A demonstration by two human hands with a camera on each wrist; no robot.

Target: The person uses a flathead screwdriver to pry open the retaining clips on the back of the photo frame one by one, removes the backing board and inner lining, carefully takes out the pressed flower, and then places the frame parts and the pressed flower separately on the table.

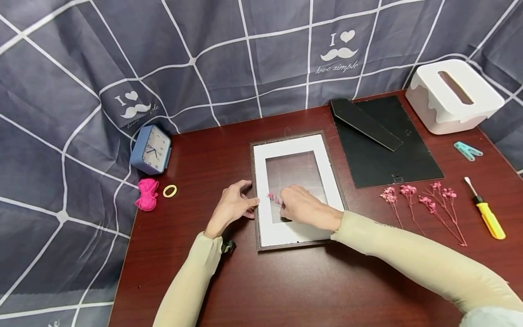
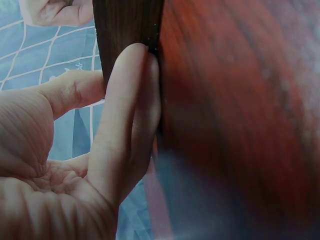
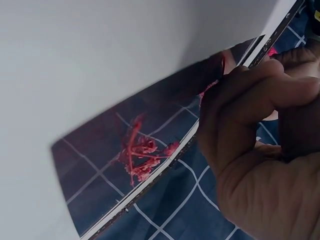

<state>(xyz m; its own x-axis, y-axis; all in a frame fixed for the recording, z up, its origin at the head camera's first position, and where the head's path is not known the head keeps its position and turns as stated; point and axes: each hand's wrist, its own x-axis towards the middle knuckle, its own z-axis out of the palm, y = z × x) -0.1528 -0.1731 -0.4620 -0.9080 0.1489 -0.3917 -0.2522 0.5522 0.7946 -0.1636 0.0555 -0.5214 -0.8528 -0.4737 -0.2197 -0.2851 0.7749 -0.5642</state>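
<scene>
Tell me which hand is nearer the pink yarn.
Left. The left hand rests at the frame's left edge, towards the pink yarn; the right hand is over the frame, farther away.

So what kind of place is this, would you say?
Probably a home craft desk: a dark red wooden table backed by grey checked cloth, holding a brown picture frame with a white mat and loose pink dried flower sprigs.

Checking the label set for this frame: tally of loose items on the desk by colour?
Pink: 3 – yarn bundle, loose dried flower sprigs counted as one group, sprig at the right hand
Black: 1 – frame backing board
Blue or teal: 2 – clock, clip
Yellow: 2 – screwdriver, tape ring
White: 2 – tissue box, frame mat
Total: 10
</scene>
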